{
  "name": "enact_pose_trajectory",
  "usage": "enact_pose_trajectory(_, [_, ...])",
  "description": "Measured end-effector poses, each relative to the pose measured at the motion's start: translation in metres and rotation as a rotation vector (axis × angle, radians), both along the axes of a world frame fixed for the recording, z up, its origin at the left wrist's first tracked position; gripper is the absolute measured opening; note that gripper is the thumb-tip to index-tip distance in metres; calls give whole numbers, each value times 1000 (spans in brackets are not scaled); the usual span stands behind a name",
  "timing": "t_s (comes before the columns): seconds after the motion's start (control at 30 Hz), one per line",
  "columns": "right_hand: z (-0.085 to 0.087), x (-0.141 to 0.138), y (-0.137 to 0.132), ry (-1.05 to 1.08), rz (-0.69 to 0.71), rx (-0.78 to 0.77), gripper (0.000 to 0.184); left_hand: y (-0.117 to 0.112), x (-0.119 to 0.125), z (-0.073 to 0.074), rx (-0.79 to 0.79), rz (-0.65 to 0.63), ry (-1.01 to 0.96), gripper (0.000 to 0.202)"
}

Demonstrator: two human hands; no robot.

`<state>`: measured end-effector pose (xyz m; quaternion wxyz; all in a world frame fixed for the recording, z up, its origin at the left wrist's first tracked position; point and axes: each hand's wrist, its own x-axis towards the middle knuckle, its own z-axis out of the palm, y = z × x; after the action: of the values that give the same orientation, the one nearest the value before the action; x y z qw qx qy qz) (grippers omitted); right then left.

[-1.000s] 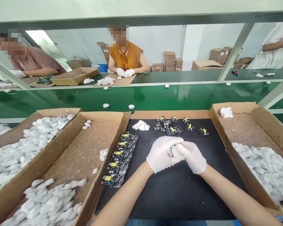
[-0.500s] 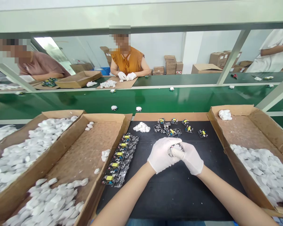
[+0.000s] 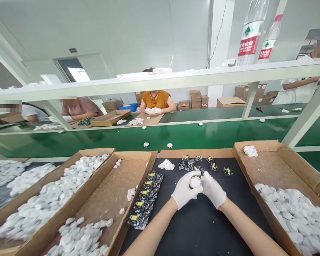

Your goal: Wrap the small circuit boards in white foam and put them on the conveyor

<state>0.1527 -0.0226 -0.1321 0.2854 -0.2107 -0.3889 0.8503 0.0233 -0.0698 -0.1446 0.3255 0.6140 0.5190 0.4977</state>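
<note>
My left hand (image 3: 186,189), in a white glove, is closed around a small circuit board (image 3: 191,185) above the black mat. A white rounded piece (image 3: 195,182) covers most of the board's face. From the other side my gloved right hand (image 3: 212,188) presses its closed fingers against the board's right edge; its fingertips are partly hidden. Just beyond the hands lie several loose circuit boards (image 3: 213,166) with yellow parts. A small heap of white pieces (image 3: 166,164) is left of them. To the left, more boards (image 3: 144,193) stand in a row.
Cardboard trays (image 3: 142,156) with white pieces flank the black mat (image 3: 192,231); another tray (image 3: 264,145) is on the right. Beyond runs a green conveyor belt (image 3: 117,139) carrying small units. Bottles (image 3: 249,39) stand on the overhead shelf (image 3: 186,75). Co-workers sit across.
My view has tilted up, showing the shelf top and bottles. My right thumb has come off the board's face, and the white piece now shows more fully. Both hands stay at the board.
</note>
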Motion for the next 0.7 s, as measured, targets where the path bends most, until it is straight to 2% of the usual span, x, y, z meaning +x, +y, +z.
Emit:
enact_pose_trajectory(0.1, [-2, 3, 1, 39, -6, -62, 34, 1, -3, 0, 62, 33, 24, 63])
enact_pose_trajectory(0.17, [-2, 6, -1, 72, -9, -177, 33, -1, -3, 3, 89, 55, 74, 63])
enact_pose_trajectory(0.3, [6, 11, -6, 183, -37, -516, 30, -6, 1, 9, 68, 143, 163, 43])
enact_pose_trajectory(0.4, [13, 14, -5, 166, -106, -564, 27, -4, 2, 8, 32, 205, 150, 37])
enact_pose_trajectory(0.5, [17, 17, 5, 60, -207, -430, 15, 0, -1, 7, -11, 279, 182, 30])
enact_pose_trajectory(0.57, [18, 21, 17, -84, -319, -202, 23, 1, -5, 8, -52, 307, 312, 29])
enact_pose_trajectory(0.7, [17, 26, 50, -406, -650, 248, 46, 2, -7, 8, -177, 337, 583, 32])
